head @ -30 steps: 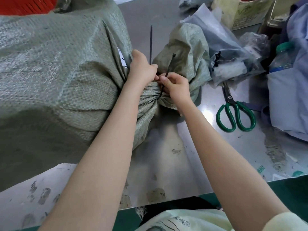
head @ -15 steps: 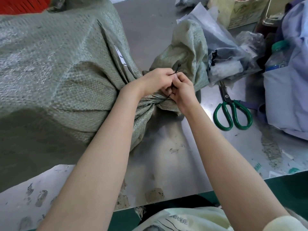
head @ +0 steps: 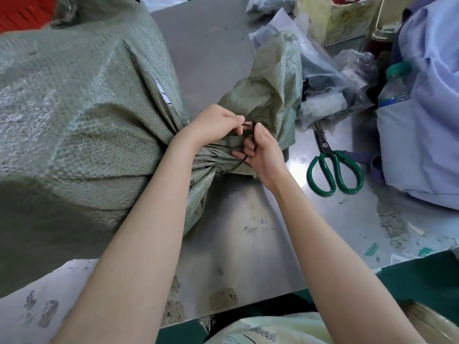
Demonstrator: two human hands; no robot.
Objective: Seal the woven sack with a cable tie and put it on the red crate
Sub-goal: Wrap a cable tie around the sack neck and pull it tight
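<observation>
A bulging green woven sack (head: pixel 74 115) is lying on its side across the grey metal surface (head: pixel 248 232), its mouth gathered into a tight neck that is pointing toward the worker, apparently so both hands can reach it at once. The red crate (head: pixel 22 13), the sack's destination, is showing only as a corner at the far left edge, behind the sack. Green-handled scissors (head: pixel 332 170) are waiting just to the right, probably for trimming the tie's tail. The left hand (head: pixel 213 125) is pressing against the bunched neck, its fingers (head: pixel 236 120) curled and pinching one end of the black cable tie (head: pixel 253 131). The right hand (head: pixel 263 155) is gripping the other end between thumb and bent fingers (head: pixel 248 147), with the strap looping around the neck below. Whether the tail is already threaded through the head is too small to tell.
</observation>
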